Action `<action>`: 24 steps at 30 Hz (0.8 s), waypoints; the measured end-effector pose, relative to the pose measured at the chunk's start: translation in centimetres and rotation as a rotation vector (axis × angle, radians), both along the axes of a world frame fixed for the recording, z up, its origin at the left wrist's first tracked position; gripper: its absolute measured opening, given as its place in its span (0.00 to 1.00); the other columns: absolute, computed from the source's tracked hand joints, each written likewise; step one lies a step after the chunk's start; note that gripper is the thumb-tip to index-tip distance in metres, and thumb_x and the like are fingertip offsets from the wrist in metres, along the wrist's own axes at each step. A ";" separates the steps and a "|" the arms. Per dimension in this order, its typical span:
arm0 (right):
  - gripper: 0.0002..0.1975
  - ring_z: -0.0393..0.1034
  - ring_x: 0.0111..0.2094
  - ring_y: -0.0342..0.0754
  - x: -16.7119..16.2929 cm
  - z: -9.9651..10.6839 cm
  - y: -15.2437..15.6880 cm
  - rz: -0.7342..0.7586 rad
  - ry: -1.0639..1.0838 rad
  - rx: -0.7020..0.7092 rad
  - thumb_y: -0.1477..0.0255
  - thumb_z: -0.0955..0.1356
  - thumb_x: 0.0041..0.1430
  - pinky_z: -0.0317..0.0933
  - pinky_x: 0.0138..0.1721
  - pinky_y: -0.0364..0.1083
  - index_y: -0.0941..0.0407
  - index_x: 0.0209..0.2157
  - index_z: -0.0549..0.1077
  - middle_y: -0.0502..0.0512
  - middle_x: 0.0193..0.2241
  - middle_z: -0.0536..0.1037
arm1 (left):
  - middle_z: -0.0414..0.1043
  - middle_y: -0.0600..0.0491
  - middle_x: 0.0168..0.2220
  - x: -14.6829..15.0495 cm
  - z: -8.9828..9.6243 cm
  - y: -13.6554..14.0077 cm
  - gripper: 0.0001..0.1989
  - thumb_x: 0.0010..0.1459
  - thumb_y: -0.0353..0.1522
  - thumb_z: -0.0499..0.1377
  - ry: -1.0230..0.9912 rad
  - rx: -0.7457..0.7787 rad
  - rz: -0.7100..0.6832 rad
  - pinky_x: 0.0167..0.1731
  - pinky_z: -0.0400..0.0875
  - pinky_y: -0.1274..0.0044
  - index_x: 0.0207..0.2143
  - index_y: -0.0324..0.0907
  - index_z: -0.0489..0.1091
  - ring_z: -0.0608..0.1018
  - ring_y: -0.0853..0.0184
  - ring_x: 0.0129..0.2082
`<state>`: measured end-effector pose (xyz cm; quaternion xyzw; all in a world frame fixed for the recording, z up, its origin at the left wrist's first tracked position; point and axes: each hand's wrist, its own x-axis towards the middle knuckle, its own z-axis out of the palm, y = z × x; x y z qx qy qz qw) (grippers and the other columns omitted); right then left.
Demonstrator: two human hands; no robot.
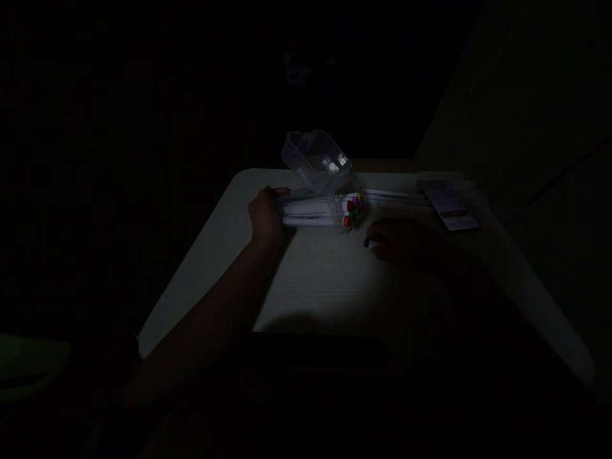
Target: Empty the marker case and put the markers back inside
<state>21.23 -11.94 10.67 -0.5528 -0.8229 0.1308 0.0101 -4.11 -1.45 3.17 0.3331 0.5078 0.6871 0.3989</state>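
My left hand [266, 217] grips the near end of a clear plastic marker case [306, 207] that lies on its side on the table. Its hinged lid [316, 158] stands open at the far right end. Several white markers fill the case, and their coloured caps [352, 210] in red, orange, green, purple and yellow face right. In my right hand [399, 239], closed just right of the case, is a white marker [375, 244] with a blue-purple cap pointing left. Deep shadow covers most of that hand.
Several loose white markers [396, 201] lie behind my right hand. A phone [452, 207] with a lit screen rests at the right. The pale table [315, 274] has rounded corners, and a yellow-green object [29, 363] shows at the lower left. Surroundings are very dark.
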 end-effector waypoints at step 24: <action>0.15 0.79 0.38 0.50 0.8 -1.3 0.5 0.034 0.583 0.835 0.64 0.68 0.67 0.75 0.43 0.50 0.53 0.49 0.81 0.57 0.40 0.85 | 0.76 0.48 0.27 0.0 -0.1 0.0 0.16 0.58 0.45 0.59 0.013 0.010 0.004 0.25 0.70 0.74 0.26 0.44 0.74 0.78 0.62 0.26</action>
